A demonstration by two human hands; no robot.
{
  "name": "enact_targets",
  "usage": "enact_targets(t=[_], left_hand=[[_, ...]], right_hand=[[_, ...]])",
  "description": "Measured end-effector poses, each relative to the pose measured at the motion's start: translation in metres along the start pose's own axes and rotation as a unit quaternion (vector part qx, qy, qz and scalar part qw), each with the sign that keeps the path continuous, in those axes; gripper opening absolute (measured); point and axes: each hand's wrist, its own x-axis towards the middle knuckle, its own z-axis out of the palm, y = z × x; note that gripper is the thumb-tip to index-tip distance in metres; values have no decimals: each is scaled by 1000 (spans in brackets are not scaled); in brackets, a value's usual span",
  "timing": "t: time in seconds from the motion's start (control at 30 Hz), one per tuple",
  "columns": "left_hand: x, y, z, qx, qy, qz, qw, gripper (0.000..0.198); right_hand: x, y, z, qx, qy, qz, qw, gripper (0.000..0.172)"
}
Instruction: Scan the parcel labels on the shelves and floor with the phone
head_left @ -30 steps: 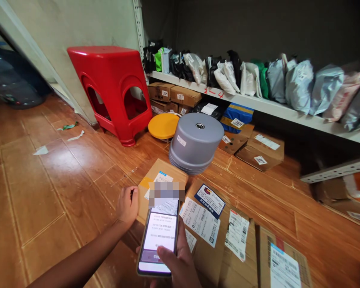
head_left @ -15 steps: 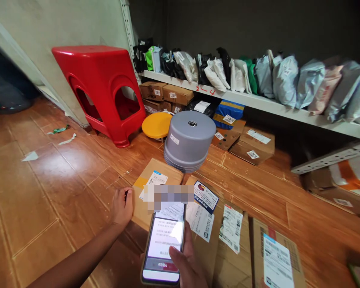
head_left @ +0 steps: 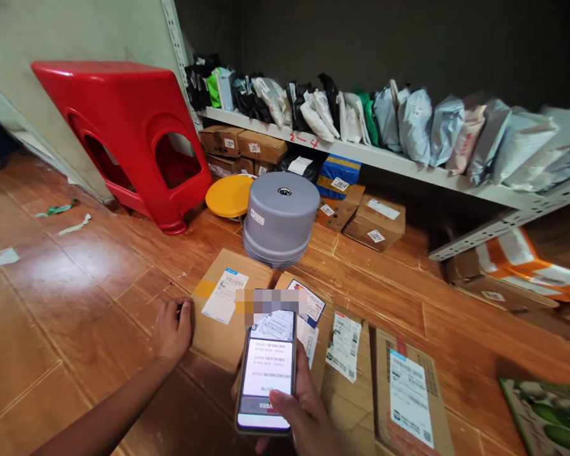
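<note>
My right hand (head_left: 304,405) is wrapped round a phone (head_left: 266,373) with a lit screen, its thumb over the lower part of the screen. The phone hangs above a row of cardboard boxes with white labels. My left hand (head_left: 171,329) rests against the left edge of the leftmost box (head_left: 237,259), its fingers curled; whether they grip the box is hard to tell. To the right stand a box with a blue-edged round-logo label (head_left: 308,297), a creased box (head_left: 346,405) and another labelled box (head_left: 437,392).
A red stool (head_left: 118,95), a yellow round stool (head_left: 228,196) and grey stacked stools (head_left: 282,215) stand beyond the boxes. Bagged parcels line a white shelf (head_left: 408,161), with boxes (head_left: 375,218) underneath. A green printed item (head_left: 546,411) lies at the lower right.
The view has turned right, so the stools, shelf and boxes appear further left. My right thumb stays on the phone, which now covers more of the round-logo box's label.
</note>
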Motion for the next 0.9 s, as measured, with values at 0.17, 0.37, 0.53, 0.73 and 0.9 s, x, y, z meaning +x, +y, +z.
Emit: enact_targets(t=[0.17, 0.37, 0.53, 0.73, 0.9], left_hand=[[0, -5, 3, 9, 1, -1, 1000, 32], [1, -9, 4, 20, -4, -5, 1000, 33], [3, -4, 2, 25, -8, -7, 1000, 34], [4, 0, 1, 30, -19, -15, 999, 36], [3, 3, 0, 42, -20, -18, 999, 37]], right_hand=[[-6, -2, -5, 31, 6, 13, 999, 103], [-13, -11, -6, 126, 6, 22, 992, 93], [-20, -15, -9, 116, 2, 11, 993, 97], [-25, -18, -14, 101, 6, 14, 995, 94], [-28, -15, -16, 109, 33, 18, 993, 96]])
